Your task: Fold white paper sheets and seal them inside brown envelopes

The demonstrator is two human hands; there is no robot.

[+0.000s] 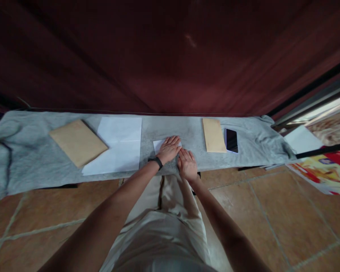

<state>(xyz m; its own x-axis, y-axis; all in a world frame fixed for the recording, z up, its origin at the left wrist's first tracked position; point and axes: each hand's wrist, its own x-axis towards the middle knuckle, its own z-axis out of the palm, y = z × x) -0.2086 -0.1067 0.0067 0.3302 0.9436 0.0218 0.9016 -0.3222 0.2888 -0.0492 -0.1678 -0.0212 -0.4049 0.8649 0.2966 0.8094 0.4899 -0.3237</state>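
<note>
Dark red cloth hangs behind a long low desk (164,128) with a grey cover, and orange floor tiles run under it.

Right in the middle of the desk lies a small white paper (158,144). The left hand (169,149) lies flat on top of it, with the fingers (174,141) straight, close together and pointing away from the person. They hold nothing; they just press down. Only a bit of the paper shows, peeking out to the left of those fingers and a tiny bit at their tips, so I cannot tell which way its long side runs.

The right hand (187,165) lies flat too, just beside the left one and a little nearer to the person's body. Its fingers are also flat and not gripping anything. I cannot tell if they sit on the paper or on the bare cover next to it. The left hand is clearly the one more on the paper. A black band (156,161) sits on the left wrist.

Away to the left of the fingers lies a big white sheet (117,145), with a brown envelope (78,142) partly on top of it. Away to the right lie a smaller brown envelope (213,135) and a dark phone (231,140), side by side. Both groups are well apart from the hands.
</note>
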